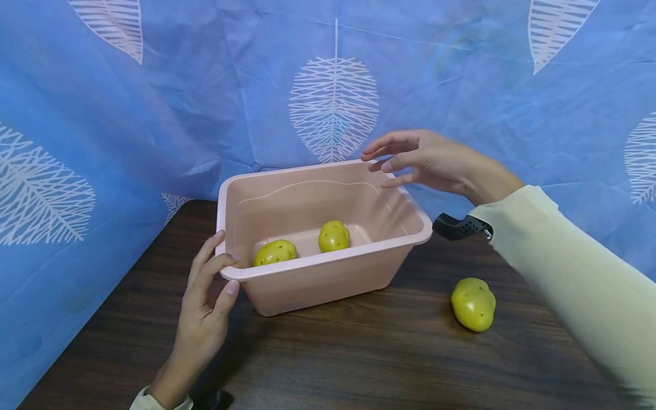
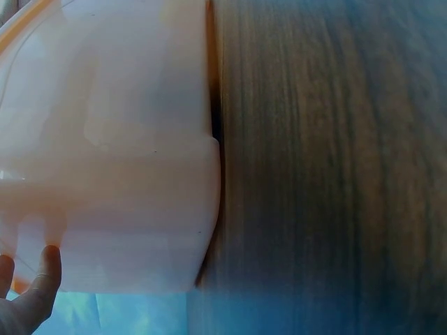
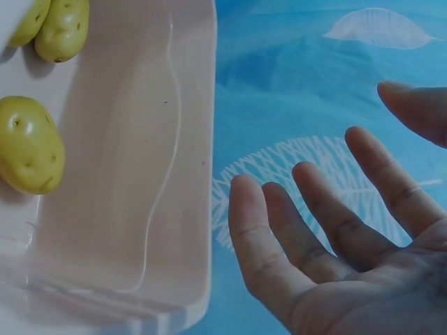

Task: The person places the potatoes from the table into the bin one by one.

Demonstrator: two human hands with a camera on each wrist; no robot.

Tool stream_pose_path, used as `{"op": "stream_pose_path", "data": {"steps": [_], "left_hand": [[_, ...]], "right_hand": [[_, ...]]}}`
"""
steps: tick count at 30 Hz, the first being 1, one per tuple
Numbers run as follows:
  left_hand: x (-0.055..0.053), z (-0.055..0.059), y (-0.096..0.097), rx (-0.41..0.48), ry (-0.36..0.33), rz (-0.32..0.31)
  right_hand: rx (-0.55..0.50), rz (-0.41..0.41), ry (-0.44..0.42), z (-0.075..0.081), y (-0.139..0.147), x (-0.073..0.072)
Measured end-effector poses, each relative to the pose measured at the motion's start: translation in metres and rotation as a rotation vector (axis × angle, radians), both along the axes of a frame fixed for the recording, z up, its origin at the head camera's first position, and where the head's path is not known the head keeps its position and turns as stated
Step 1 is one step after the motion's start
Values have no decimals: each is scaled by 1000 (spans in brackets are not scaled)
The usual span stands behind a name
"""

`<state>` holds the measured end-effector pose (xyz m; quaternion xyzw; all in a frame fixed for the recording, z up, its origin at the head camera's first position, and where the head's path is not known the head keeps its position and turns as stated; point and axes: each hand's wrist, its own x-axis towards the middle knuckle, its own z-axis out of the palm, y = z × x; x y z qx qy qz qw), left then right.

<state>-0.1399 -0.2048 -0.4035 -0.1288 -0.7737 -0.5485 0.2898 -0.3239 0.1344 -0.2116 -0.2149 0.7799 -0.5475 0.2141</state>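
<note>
A pink plastic basin (image 1: pixel 318 285) stands on the dark table. My left hand (image 1: pixel 202 310) holds its near left corner, fingers at the rim and thumb against the outer wall. In the head view, one yellow potato (image 1: pixel 275 251) lies at the left inside the basin and another potato (image 1: pixel 334 236) near the middle. The right wrist view shows three potatoes in it, two of them (image 3: pixel 61 29) close together. Over the far right corner hovers my right hand (image 1: pixel 427 162), fingers spread and nothing in them. One more potato (image 1: pixel 474 304) rests on the table, right of the basin.
Dark wood-grain table (image 1: pixel 359 359) extends in front of the basin. A blue cloth (image 1: pixel 205 85) with white leaf prints hangs close behind it and along the left side. A black wrist device (image 1: pixel 456 226) sits below my right wrist, near the basin's right rim.
</note>
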Motion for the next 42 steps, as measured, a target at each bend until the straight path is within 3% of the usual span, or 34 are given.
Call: {"op": "stream_pose_path", "data": {"steps": [7, 17, 28, 42], "left_hand": [[-1, -1, -1, 9, 24, -3], [0, 0, 0, -2, -5, -2], [0, 0, 1, 0, -6, 14], [1, 0, 1, 12, 1, 10]], "right_hand": [[-40, -1, 35, 2, 17, 10], [-138, 46, 93, -2, 48, 22], [-306, 168, 116, -17, 97, 26], [-361, 220, 146, -35, 141, 42]]}}
